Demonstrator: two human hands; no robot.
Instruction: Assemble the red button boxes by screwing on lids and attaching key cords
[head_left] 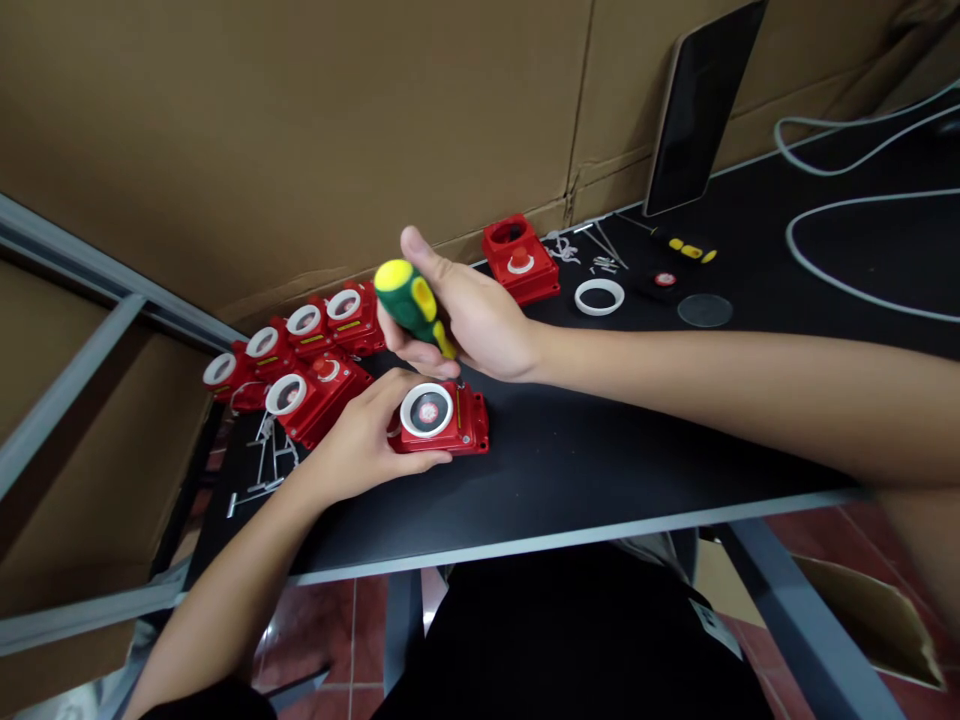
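Observation:
My left hand (375,435) is wrapped round a red box (472,415) lying on the black table, its thumb along the near side. On the box's face a white ring frames a clear window with a round red-and-white label behind it. Above the box's far edge, my right hand (472,310) grips a green-and-yellow screwdriver (409,300) by its handle. The tool slants down toward a corner of the box; whether its tip sits in a screw I cannot make out.
Several similar red boxes (304,330) stand at the left, with T-shaped metal rods (259,490) beside them. Farther back are an open red box (521,260), a white ring (599,296), a clear disc (705,310), small screws, another screwdriver (694,252), a leaning tablet (701,110) and a white cable (840,270).

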